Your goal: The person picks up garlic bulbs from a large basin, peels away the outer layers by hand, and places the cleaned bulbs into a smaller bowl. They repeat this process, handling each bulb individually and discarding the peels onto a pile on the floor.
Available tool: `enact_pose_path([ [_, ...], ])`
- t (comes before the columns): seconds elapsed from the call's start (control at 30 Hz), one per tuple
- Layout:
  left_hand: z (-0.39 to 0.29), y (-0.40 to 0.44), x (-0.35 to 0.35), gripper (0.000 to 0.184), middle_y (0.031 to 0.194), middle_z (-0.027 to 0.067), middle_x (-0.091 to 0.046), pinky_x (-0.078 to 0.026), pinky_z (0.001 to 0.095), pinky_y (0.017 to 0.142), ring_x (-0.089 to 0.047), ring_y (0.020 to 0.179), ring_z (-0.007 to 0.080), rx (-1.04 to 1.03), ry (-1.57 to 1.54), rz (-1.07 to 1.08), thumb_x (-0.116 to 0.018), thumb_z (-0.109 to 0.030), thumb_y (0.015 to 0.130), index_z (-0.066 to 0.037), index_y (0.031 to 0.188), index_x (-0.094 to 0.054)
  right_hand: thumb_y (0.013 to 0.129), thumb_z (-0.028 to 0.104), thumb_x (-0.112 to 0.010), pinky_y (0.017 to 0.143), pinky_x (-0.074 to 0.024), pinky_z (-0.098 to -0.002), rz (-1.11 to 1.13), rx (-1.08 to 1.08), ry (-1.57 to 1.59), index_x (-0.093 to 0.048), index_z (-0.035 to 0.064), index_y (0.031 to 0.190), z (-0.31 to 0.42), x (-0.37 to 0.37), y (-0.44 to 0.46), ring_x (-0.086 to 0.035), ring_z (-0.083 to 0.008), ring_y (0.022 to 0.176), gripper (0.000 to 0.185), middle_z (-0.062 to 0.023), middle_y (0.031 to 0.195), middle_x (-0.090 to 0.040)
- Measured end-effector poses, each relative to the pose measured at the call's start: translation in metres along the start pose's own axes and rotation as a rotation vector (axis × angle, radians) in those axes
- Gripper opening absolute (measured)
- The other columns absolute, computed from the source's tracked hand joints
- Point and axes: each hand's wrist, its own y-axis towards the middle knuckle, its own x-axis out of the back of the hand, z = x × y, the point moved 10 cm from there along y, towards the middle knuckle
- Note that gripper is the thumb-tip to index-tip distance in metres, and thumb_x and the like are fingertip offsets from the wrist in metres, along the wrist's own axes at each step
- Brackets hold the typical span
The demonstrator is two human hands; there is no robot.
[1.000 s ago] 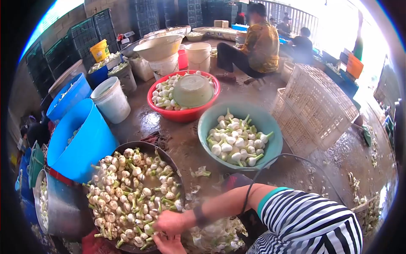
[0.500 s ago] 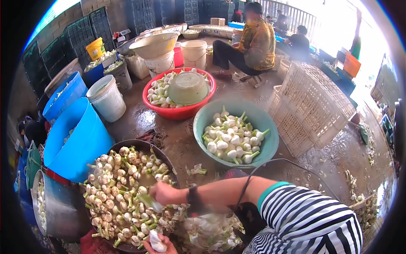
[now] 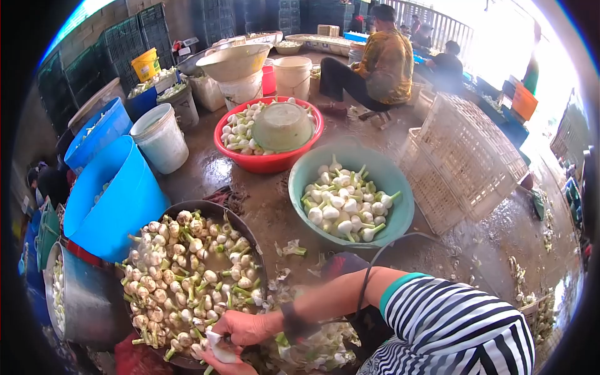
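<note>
At the bottom edge, my left hand (image 3: 226, 362) is closed around a white garlic bulb (image 3: 219, 347). Its fingers are partly cut off by the frame. My right hand (image 3: 242, 327) comes in from the right, with fingers curled against the top of the same bulb; whether they pinch its skin is too small to tell. Both hands are over the near edge of a dark round basin (image 3: 261, 262) heaped with unpeeled, brownish garlic bulbs (image 3: 172, 275) with green stems. Beneath my right forearm lies a pile of loose garlic peelings (image 3: 312, 347).
Ahead stands a green basin (image 3: 403, 215) of peeled white garlic; behind it, a red basin (image 3: 262, 164) with an upturned bowl (image 3: 282, 127). Blue tubs (image 3: 109, 206) and a metal pot (image 3: 94, 306) line the left. Plastic crates (image 3: 462, 162) stand right. A person (image 3: 381, 62) sits farther back.
My right hand has moved down and left from above the basin, where it was blurred with a green strip, to the bulb in my left hand. The view has shifted slightly.
</note>
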Motion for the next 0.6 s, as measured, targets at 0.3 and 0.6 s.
enact_pose_path([
  [0.3, -0.001, -0.01, -0.03, 0.051, 0.067, 0.0073, -0.05, -0.037, 0.0305, 0.049, -0.044, 0.053, 0.0181, 0.12, -0.782, 0.269, -0.046, -0.047, 0.085, -0.003, 0.111, -0.053, 0.08, 0.0, -0.047, 0.071, -0.0495, -0.0358, -0.094, -0.414, 0.313, -0.061, -0.0005, 0.091, 0.001, 0.059, -0.003, -0.061, -0.0207, 0.077, 0.018, -0.0113, 0.087, -0.064],
  [0.6, 0.006, -0.01, -0.018, 0.047, 0.059, 0.0079, -0.054, -0.034, 0.0291, 0.044, -0.047, 0.048, 0.0188, 0.127, -0.72, 0.145, -0.039, -0.048, 0.087, -0.004, 0.088, -0.056, 0.071, 0.007, -0.054, 0.069, -0.0482, -0.0401, 0.596, -0.486, -0.97, -0.065, 0.0092, 0.093, -0.065, 0.009, -0.042, -0.061, -0.0319, 0.078, 0.024, -0.0134, 0.087, -0.065],
])
